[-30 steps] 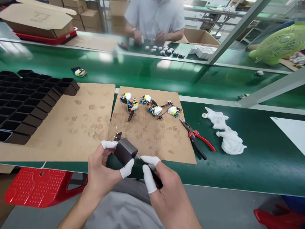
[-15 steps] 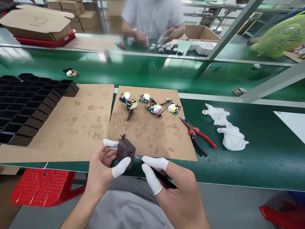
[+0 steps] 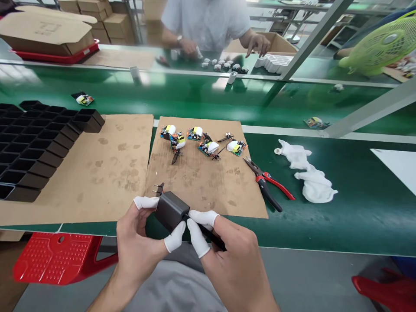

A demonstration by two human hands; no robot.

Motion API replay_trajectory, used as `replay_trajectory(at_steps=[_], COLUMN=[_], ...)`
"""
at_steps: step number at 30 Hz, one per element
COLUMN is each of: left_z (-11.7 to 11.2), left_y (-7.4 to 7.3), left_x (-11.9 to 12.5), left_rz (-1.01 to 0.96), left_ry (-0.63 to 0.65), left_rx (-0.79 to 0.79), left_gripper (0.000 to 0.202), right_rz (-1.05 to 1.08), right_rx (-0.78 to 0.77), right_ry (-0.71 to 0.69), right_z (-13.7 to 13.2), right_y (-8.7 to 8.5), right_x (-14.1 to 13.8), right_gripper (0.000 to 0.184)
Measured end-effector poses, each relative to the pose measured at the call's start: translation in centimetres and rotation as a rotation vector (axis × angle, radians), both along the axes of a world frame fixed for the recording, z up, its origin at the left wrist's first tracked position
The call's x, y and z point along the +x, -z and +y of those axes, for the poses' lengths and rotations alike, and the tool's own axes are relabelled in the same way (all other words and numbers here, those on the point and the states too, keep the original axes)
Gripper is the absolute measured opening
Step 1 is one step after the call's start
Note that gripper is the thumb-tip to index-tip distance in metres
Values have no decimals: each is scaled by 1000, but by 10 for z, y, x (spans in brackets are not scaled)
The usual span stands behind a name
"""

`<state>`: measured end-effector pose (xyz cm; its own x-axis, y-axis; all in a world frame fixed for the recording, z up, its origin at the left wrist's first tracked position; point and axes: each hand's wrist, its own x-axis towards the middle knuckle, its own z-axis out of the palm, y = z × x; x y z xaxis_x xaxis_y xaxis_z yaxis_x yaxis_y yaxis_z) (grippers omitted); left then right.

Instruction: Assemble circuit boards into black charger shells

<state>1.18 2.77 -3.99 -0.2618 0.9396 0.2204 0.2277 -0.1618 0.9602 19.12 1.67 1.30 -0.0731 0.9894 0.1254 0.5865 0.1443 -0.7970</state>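
Note:
My left hand (image 3: 139, 242) grips a black charger housing (image 3: 169, 210) with metal prongs sticking out at its far end, held above the near edge of the green bench. White finger cots cover my fingertips. My right hand (image 3: 230, 260) pinches a thin black pointed tool (image 3: 208, 235) whose tip touches the housing's right side. Several small circuit boards (image 3: 203, 141) with white and yellow parts lie on the brown cardboard sheet (image 3: 208, 186) just beyond my hands.
Red-handled pliers (image 3: 268, 184) and crumpled white gloves (image 3: 308, 175) lie to the right. Black trays of empty housings (image 3: 35, 143) fill the left on a second cardboard sheet (image 3: 97, 169). A conveyor belt (image 3: 182, 97) carries loose boards. A person opposite handles white parts. Red stool (image 3: 55, 258) sits below.
I turned the housing in my left hand so its open side faces away, and brought the tool tip up against its side. The person opposite reached their hand to the right.

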Motion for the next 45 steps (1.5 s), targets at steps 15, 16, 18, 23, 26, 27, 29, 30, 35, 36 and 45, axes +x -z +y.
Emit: replay_trajectory(at_steps=[15,16,18,23,26,27,29,30,35,36,45], left_z=[-2,-2,-2,-3,-4,-5,-7,-8,-4,-1,25], left_y=[11,11,12,15,19,20,23,24,23,22,-7], left_x=[-16,-17,-19,-23,-28,-29,-32,-33,-31,-30,-22], left_rz=[170,167,159,152,152,152,161,168,187,162,-423], left_ry=[-29,-24,-16,-4,-4,-2,8,12,6,-11,-45], left_rx=[114,112,119,123,130,133,143,152,187,162,-224], left_gripper=[46,47,48,47,52,53,54,54,52,51,62], right_rz=[252,270,313,354,367,369,356,347,253,227,-139], right_rx=[-280,-273,-263,-239,-227,-226,-227,-232,-236,-227,141], right_ry=[-126,-123,-115,-88,-88,-86,-87,-90,-83,-87,196], right_z=[6,5,3,-2,-3,-3,-3,-3,-4,-5,28], right_y=[11,13,18,26,26,26,26,26,25,24,44], right_x=[-9,-11,-13,-17,-19,-20,-21,-21,-18,-16,46], right_gripper=[35,36,36,35,35,35,36,36,39,39,32])
